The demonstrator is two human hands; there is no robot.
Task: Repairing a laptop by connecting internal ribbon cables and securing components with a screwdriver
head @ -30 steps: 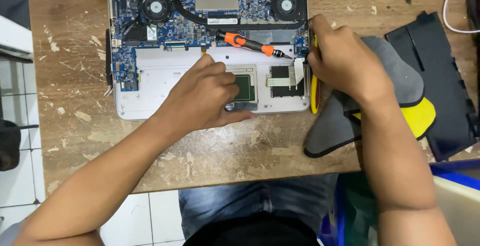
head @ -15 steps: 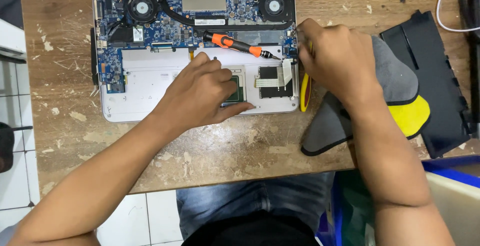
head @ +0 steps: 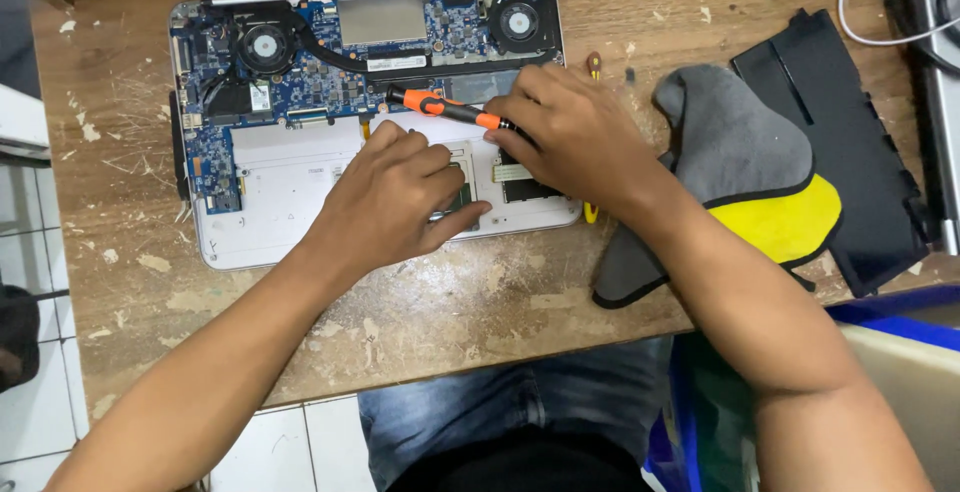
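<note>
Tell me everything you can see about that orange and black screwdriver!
The slim screwdriver with an orange and black handle lies nearly flat, slanting across the opened silver laptop, just below its blue circuit board. The black end points up-left; the orange grip looks like plastic. The right hand covers its other end, so the tip is hidden. The left hand rests just below on the laptop, not touching it.

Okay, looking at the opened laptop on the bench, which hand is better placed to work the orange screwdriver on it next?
Probably the right hand: it already grips the orange screwdriver over the opened laptop. The left hand lies flat on the chassis, bracing it.
</note>
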